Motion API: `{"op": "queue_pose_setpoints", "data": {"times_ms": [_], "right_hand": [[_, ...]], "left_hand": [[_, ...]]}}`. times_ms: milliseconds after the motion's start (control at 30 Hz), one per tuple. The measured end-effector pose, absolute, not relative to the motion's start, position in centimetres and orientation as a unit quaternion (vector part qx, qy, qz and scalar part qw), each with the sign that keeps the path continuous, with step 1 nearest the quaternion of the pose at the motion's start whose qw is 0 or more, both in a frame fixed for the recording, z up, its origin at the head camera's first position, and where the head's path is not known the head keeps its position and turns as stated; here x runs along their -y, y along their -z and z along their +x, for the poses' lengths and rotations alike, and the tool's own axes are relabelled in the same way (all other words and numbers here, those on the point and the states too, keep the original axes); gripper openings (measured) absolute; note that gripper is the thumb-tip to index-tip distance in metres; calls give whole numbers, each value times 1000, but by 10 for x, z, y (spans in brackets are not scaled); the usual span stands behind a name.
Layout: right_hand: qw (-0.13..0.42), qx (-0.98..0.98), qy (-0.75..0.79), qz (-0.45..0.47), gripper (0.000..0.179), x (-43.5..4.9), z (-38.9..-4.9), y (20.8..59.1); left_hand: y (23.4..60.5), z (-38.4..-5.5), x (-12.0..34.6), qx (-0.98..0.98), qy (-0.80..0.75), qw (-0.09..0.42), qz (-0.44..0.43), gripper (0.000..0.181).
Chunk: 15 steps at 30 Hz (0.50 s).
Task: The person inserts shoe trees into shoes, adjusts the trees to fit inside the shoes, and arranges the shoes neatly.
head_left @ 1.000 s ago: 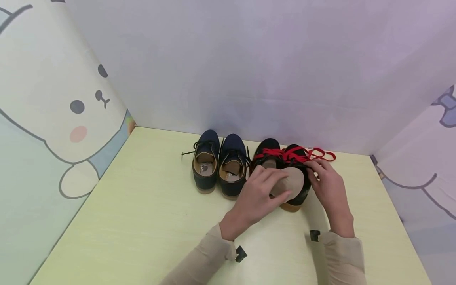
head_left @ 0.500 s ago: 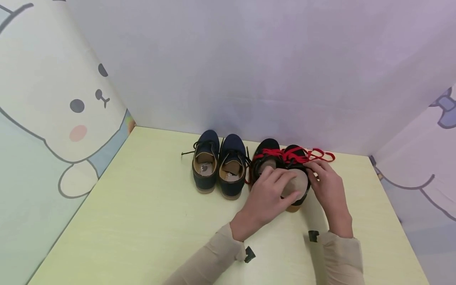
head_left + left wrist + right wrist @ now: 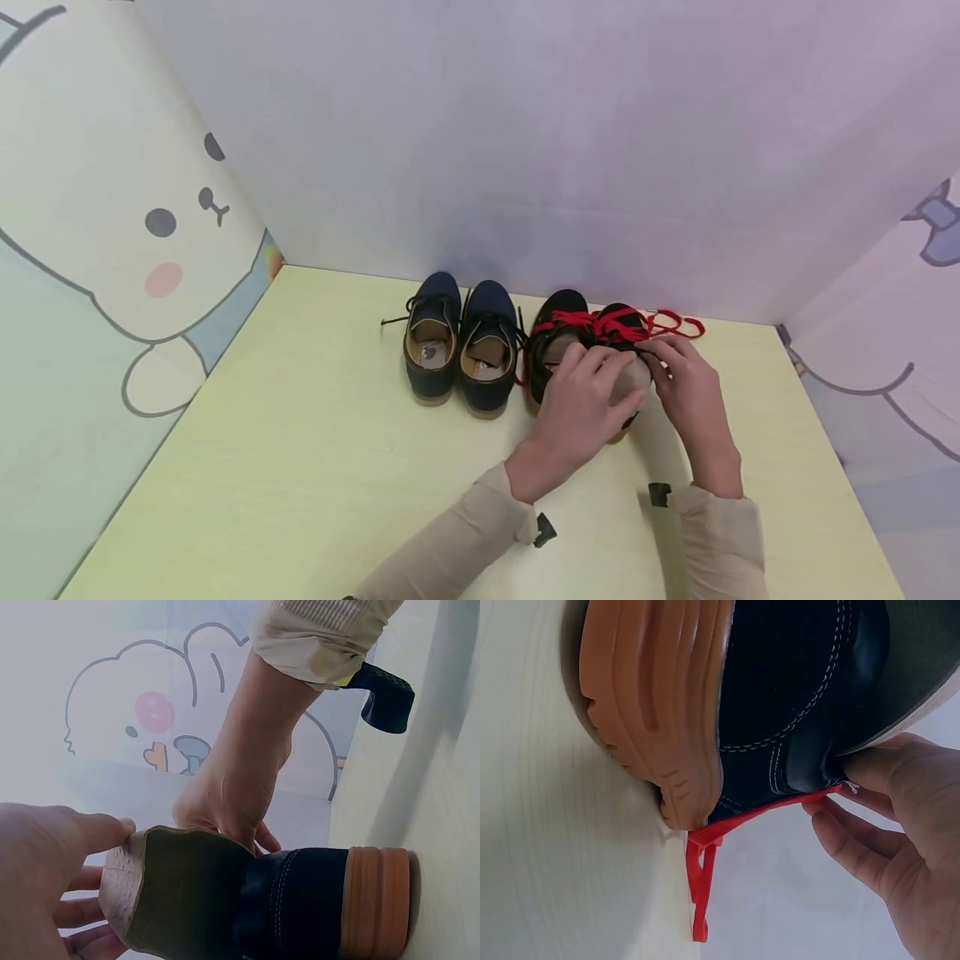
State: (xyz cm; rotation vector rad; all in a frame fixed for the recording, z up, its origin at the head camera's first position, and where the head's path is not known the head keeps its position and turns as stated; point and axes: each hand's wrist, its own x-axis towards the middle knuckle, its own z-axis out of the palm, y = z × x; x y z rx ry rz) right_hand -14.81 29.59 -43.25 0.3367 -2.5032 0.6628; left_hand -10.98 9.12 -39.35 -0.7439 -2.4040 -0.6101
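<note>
A black shoe (image 3: 787, 675) with a tan sole and red laces (image 3: 735, 819) stands upright at the right end of a row. A beige insole (image 3: 195, 892) sticks up out of its opening, its lower part hidden inside the shoe. My left hand (image 3: 573, 408) grips the insole's raised rounded end, thumb on one edge and fingers on the other. With thumb and fingers, my right hand (image 3: 690, 396) pinches the shoe's upper opening edge by the laces; the exact part pinched is partly hidden. Close on the left is the matching black shoe (image 3: 564, 302), partly covered by my left hand.
Two navy shoes (image 3: 432, 379) with dark laces stand further left, toes toward the back wall (image 3: 480, 167). All the shoes are on a pale yellow table (image 3: 300, 467). Loose red lace loops (image 3: 678, 323) lie at the table's back, right of the black shoes.
My left hand has moved rightward and slightly toward the wall, taking the insole with it; less of the insole shows in the head view. The right hand keeps its place on the shoe.
</note>
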Motion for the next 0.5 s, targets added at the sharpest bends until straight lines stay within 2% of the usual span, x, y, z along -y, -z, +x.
{"op": "queue_pose_setpoints", "data": {"times_ms": [500], "right_hand": [[240, 930, -253, 118, 26, -296, -146, 431]], "left_hand": [[396, -114, -104, 909, 204, 254, -261, 44]]}}
